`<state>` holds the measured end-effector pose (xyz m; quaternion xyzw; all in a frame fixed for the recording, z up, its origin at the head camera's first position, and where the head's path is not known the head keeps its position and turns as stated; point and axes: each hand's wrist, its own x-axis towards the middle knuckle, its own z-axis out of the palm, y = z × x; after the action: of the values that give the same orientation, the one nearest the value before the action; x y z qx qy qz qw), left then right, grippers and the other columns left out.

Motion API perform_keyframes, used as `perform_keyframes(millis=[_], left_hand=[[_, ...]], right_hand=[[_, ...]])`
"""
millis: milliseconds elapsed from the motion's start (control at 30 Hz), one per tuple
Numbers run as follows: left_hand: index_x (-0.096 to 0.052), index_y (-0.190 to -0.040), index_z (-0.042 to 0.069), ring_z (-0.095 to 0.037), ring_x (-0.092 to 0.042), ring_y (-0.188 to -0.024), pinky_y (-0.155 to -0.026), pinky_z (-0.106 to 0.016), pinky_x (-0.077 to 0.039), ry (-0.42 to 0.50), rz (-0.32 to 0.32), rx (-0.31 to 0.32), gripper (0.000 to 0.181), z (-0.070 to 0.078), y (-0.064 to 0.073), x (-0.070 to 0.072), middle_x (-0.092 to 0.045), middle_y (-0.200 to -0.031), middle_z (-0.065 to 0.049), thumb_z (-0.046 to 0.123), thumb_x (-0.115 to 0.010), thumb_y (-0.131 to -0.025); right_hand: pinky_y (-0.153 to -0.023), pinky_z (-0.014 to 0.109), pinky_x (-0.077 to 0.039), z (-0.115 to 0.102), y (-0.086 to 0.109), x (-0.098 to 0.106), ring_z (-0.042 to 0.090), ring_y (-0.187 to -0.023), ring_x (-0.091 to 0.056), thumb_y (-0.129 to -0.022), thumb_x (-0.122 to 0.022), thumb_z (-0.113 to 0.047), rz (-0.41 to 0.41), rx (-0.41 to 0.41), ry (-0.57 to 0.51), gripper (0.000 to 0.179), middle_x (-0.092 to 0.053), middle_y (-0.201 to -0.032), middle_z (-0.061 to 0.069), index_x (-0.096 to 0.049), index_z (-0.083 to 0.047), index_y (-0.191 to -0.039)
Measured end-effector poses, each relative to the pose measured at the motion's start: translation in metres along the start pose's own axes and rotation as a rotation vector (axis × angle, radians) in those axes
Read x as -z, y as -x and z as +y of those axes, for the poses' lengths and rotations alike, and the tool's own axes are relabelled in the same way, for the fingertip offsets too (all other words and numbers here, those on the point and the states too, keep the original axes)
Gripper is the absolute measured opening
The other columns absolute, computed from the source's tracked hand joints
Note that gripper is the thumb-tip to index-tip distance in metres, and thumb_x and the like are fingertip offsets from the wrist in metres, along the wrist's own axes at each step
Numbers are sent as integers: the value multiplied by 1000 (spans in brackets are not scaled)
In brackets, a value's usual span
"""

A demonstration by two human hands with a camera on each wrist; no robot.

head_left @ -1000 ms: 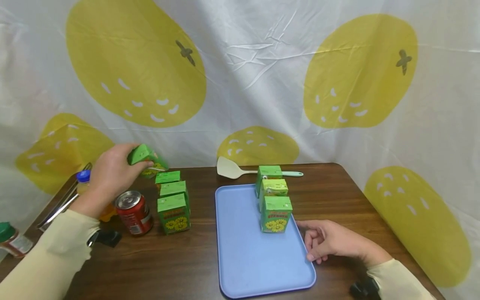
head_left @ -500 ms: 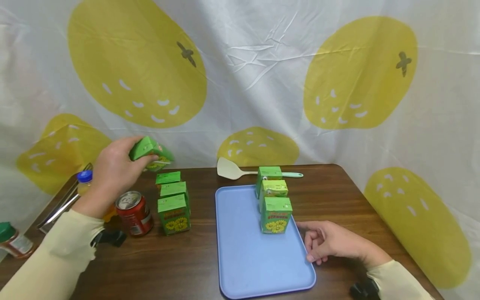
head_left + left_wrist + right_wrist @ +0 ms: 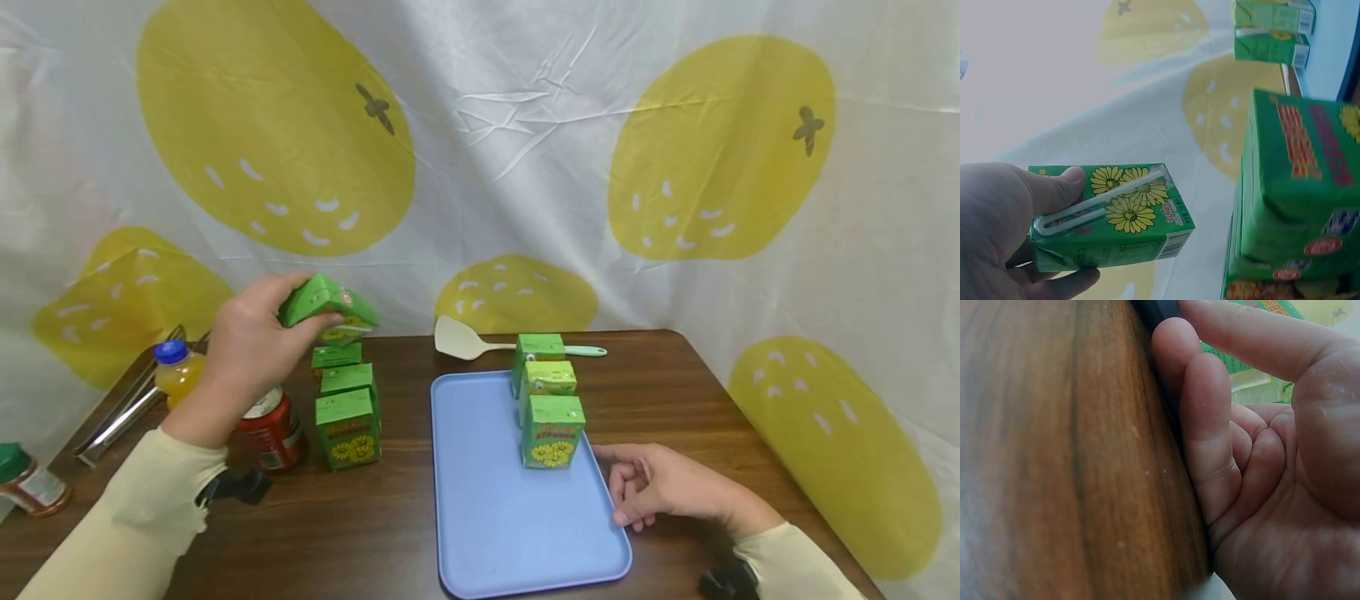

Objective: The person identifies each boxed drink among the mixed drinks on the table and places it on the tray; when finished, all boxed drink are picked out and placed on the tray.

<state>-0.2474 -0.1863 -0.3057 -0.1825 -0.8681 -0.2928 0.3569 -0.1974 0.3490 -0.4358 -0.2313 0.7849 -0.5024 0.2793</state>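
My left hand (image 3: 258, 342) grips a green drink carton (image 3: 330, 307) in the air, tilted, above the back left of the table. In the left wrist view, a wrapped straw (image 3: 1100, 203) lies along the carton's flower-printed face, under my thumb. Just below stand three similar cartons (image 3: 348, 429) in a row. At the right, my right hand (image 3: 652, 487) pinches the long edge of a blue tray (image 3: 517, 533) between thumb and curled fingers. Three more green cartons (image 3: 553, 433) stand in a line along the tray's right side; the rear ones partly hide each other.
Left of the carton row is a red soda can (image 3: 273, 433), partly behind my left wrist. Beyond it stand an orange drink bottle (image 3: 178, 375) with a blue cap, metal tongs (image 3: 123, 421) and a green-lidded spice jar (image 3: 32, 483). A pale spatula (image 3: 461, 337) lies behind the tray.
My left hand has lifted the carton slightly and carried it to the right, above the left row. The bottle shows more now and the can less. My right hand and the tray stay put.
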Motion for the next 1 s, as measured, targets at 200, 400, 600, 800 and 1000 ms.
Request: perform_keyframes(millis=[200, 400, 600, 800, 1000], left_hand=[[-79, -130, 4, -37, -71, -92, -76, -55, -53, 31, 9, -46, 51, 10, 3, -5, -79, -116, -20, 18, -100, -86], [-79, -128, 3, -33, -70, -88, -74, -52, -54, 65, 11, -108, 51, 20, 7, -12, -79, -110, -17, 14, -101, -83], [-79, -128, 3, -29, -72, -91, -76, -49, -59, 111, -12, -165, 50, 31, 11, -21, -80, -112, -13, 13, -101, -83], [-80, -125, 5, -26, -72, -93, -77, -47, -60, 153, -32, -241, 51, 40, 16, -30, -81, -111, -9, 12, -103, -80], [-79, -126, 6, -23, -69, -93, -74, -43, -56, 185, -66, -275, 52, 51, 22, -42, -80, -110, -8, 14, -102, -80]], right_hand=[[-61, 30, -60, 0, -1, 1, 16, -68, -69, -94, -87, -5, -2, -4, -10, 98, -72, -90, 14, -25, 19, -165], [-61, 30, -60, -1, 0, 1, 16, -68, -69, -94, -87, -5, 0, -13, -10, 98, -71, -91, 15, -25, 19, -166], [-61, 29, -60, -1, 2, 0, 16, -69, -69, -94, -87, -5, -2, -11, -12, 98, -72, -91, 15, -24, 19, -166], [-61, 29, -60, -1, 2, 0, 17, -69, -69, -94, -87, -4, 2, -17, -18, 98, -72, -91, 16, -25, 18, -166], [-61, 30, -60, 0, 0, 0, 17, -69, -69, -94, -87, -4, 6, -23, -21, 98, -71, -91, 16, -25, 17, -167]])
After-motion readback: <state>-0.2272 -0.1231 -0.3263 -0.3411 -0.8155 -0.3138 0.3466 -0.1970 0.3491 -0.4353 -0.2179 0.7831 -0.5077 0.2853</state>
